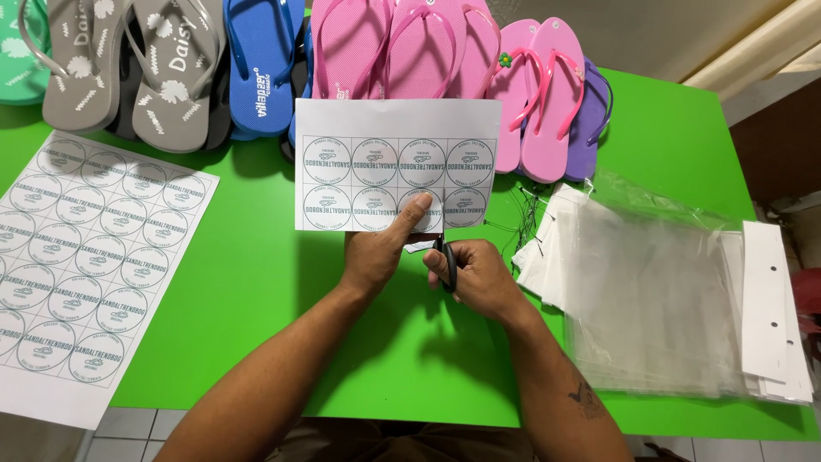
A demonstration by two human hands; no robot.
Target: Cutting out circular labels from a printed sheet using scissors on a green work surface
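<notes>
The left hand (pixel 376 252) pinched a sheet of round labels (pixel 396 162). The right hand (pixel 479 278) gripped black scissors (pixel 446 265) at its lower edge, above the green table (pixel 256 265).

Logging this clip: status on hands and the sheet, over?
Left hand pinching the label sheet, thumb on top. Right hand closed on black scissors at the sheet's lower edge. Nothing blocking the cut.

Far edge: flip-flops (pixel 410 51) block it.
Right edge: plastic bags (pixel 658 299) fill it.
Left edge: sticker sheet (pixel 85 265).
Near edge: bare tabletop (pixel 256 282), passable.
</notes>
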